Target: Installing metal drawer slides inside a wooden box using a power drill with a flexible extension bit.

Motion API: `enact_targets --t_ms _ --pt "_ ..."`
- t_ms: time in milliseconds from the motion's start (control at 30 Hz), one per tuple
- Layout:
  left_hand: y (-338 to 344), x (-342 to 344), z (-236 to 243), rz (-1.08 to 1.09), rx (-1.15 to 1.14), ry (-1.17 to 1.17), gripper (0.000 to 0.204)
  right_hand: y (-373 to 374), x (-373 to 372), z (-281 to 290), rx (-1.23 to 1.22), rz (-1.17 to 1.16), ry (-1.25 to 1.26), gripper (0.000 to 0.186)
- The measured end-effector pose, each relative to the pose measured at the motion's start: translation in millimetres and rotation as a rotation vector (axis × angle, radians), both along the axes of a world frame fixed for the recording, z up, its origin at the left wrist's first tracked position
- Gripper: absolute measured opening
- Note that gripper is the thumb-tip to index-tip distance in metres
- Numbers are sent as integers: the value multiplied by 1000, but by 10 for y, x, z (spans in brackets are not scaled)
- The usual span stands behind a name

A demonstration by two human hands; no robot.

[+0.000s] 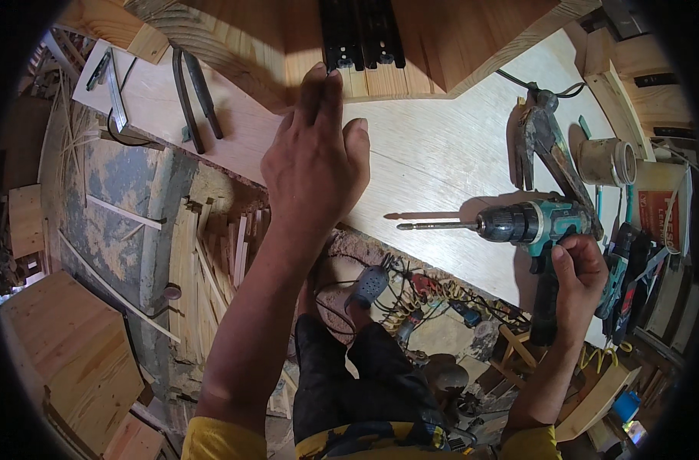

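Two black drawer slides (362,34) lie side by side inside a wooden box or cabinet (457,46) at the top of the view. My left hand (316,146) reaches up to them, fingers stretched out and thumb apart. Its fingertips are at the near end of the left slide; whether they hold something tiny there I cannot make out. My right hand (579,272) is wrapped round the handle of a teal and black cordless drill (529,222). A long driver bit (438,225) points left from its chuck, over the pale board and apart from the slides.
On the pale board (426,161) lie a claw hammer (549,142), a plastic jar (606,161) and, at the left, dark pincers or pliers (196,96). A second drill (618,268) is at right. Below are cables, power tools (370,284) and wood offcuts (192,268).
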State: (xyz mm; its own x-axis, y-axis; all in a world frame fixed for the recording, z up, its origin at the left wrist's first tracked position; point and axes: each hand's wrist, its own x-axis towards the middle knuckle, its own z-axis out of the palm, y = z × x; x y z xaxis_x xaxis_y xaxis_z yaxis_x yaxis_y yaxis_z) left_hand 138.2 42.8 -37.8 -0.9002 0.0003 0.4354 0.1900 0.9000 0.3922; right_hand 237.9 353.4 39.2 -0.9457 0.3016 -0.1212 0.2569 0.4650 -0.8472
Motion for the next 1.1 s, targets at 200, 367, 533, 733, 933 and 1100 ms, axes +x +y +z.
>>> enact_targets --t_ms 200,367,533,733,933,1100 --pt "44 -17 77 -37 72 -37 54 -61 -36 151 164 73 93 13" --pt "-55 44 -5 -9 67 -34 53 -931 -723 206 369 572 -49 44" --pt "16 26 88 -11 158 -71 49 -1257 -1211 10 722 776 154 57" --pt "7 10 93 -3 146 -96 50 -1400 -1378 -168 773 751 135 54" --pt "-3 5 89 1 105 -111 52 -1350 -1358 -274 838 816 259 51" --pt "20 26 83 21 101 -142 54 -1351 -1350 -301 877 833 229 51"
